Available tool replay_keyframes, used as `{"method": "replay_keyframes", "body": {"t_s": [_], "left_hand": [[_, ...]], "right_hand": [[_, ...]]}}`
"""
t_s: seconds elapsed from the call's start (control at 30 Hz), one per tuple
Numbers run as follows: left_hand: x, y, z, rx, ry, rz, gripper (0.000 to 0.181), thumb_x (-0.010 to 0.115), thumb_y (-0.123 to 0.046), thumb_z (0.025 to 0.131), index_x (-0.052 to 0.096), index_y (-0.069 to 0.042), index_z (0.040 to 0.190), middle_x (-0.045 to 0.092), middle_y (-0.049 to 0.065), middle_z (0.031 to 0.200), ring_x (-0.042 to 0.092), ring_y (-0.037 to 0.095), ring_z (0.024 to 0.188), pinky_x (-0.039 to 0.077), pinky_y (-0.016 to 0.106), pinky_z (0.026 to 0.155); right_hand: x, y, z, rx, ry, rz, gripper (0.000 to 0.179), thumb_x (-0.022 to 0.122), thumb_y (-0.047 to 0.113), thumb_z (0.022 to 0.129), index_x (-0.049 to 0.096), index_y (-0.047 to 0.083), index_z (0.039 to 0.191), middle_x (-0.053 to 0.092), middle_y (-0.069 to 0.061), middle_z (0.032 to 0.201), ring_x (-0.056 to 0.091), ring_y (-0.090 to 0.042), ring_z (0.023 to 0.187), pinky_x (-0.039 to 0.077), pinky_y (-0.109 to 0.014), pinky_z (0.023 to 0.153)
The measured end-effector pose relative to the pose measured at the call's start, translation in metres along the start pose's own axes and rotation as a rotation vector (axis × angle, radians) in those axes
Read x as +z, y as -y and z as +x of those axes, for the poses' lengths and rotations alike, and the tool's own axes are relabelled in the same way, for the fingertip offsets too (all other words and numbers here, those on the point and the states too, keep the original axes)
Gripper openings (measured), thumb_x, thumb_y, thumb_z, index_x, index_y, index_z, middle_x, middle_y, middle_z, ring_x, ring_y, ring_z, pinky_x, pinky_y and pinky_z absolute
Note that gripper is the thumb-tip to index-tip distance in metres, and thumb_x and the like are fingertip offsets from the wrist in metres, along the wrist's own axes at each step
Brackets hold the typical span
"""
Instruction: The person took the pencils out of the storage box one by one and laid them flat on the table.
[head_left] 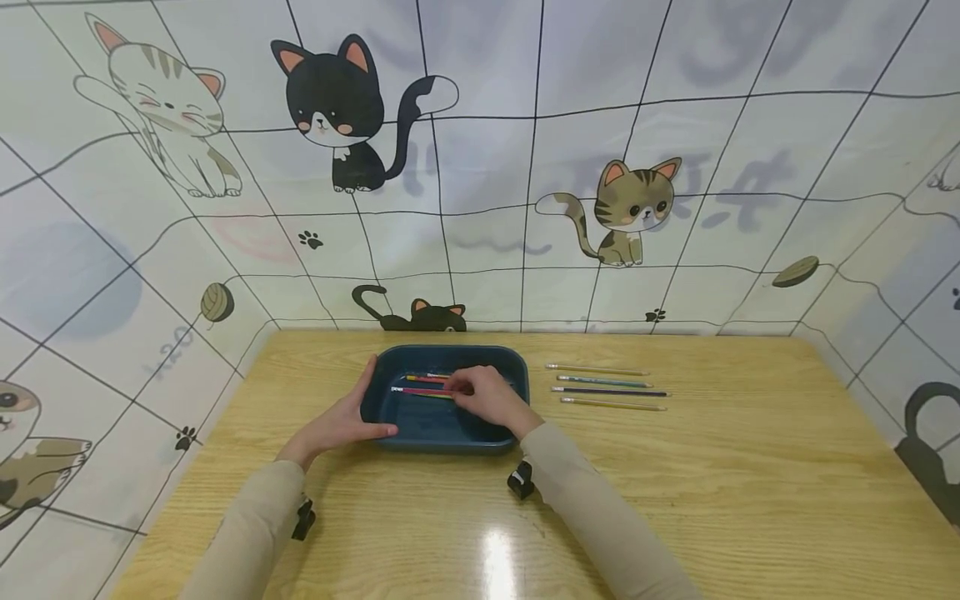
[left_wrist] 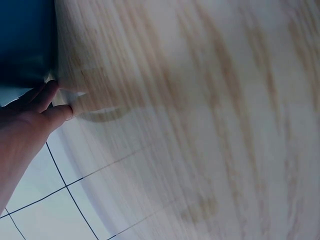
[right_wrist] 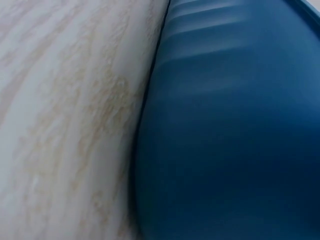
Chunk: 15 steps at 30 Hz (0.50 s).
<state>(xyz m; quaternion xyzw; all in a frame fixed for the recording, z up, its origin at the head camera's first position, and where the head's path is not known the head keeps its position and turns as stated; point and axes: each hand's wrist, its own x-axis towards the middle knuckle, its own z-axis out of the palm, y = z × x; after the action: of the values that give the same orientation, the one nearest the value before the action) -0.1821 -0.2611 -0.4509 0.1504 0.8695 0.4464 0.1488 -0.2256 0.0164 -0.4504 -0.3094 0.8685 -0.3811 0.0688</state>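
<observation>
A dark blue rectangular tub (head_left: pixel 450 443) stands on the table, with several pencils lying in it. My left hand (head_left: pixel 341 423) holds the tub's left end, thumb over the rim near the front corner and fingers along the outer wall. In the left wrist view, the fingertips (left_wrist: pixel 49 92) touch the tub's outside near the tabletop. Over the tub's inside, my right hand (head_left: pixel 491 398) pinches a magenta pencil (head_left: pixel 420 391) near one end; its pale tip points left. A red pencil with a yellow end (head_left: pixel 423 379) lies just behind it. The right wrist view shows only the tub's outer wall (right_wrist: pixel 225 125) and tabletop.
Right of the tub, several pencils lie roughly parallel on the wooden table (head_left: pixel 750 467): a tan one (head_left: pixel 600 369), a teal one (head_left: pixel 606 382), a dark purple one (head_left: pixel 611 391) and another tan one (head_left: pixel 615 404). A cat-patterned wall covering (head_left: pixel 495 242) rises behind the table.
</observation>
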Motion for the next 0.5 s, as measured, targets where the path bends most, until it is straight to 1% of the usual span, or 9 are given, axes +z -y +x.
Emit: {"method": "replay_keyframes", "body": {"t_s": [0.13, 0.3, 0.5], "left_hand": [[-0.001, -0.001, 0.000, -0.003, -0.002, -0.002, 0.122, 0.082, -0.027, 0.077, -0.012, -0.017, 0.154, -0.006, 0.019, 0.159, 0.004, 0.043, 0.142, 0.014, 0.062, 0.109], [-0.001, -0.001, 0.001, -0.004, -0.003, -0.009, 0.122, 0.082, -0.024, 0.077, -0.013, -0.016, 0.154, -0.007, 0.020, 0.159, 0.005, 0.044, 0.142, 0.013, 0.062, 0.108], [0.000, 0.000, 0.001, -0.015, -0.002, 0.006, 0.122, 0.081, -0.032, 0.078, -0.012, -0.017, 0.155, -0.005, 0.020, 0.159, 0.005, 0.043, 0.142, 0.012, 0.061, 0.109]], "right_hand": [[-0.002, 0.000, -0.001, -0.011, -0.008, 0.020, 0.014, 0.064, 0.004, 0.091, 0.072, 0.006, 0.103, 0.070, -0.004, 0.095, 0.063, -0.013, 0.083, 0.051, -0.027, 0.074], [-0.005, 0.003, -0.002, -0.010, -0.033, 0.038, 0.016, 0.064, 0.004, 0.091, 0.073, 0.007, 0.104, 0.070, -0.004, 0.098, 0.064, -0.014, 0.085, 0.051, -0.027, 0.075], [-0.011, 0.011, -0.007, -0.035, -0.051, 0.060, 0.017, 0.063, 0.005, 0.092, 0.072, 0.007, 0.105, 0.069, -0.004, 0.098, 0.063, -0.015, 0.085, 0.051, -0.029, 0.075]]}}
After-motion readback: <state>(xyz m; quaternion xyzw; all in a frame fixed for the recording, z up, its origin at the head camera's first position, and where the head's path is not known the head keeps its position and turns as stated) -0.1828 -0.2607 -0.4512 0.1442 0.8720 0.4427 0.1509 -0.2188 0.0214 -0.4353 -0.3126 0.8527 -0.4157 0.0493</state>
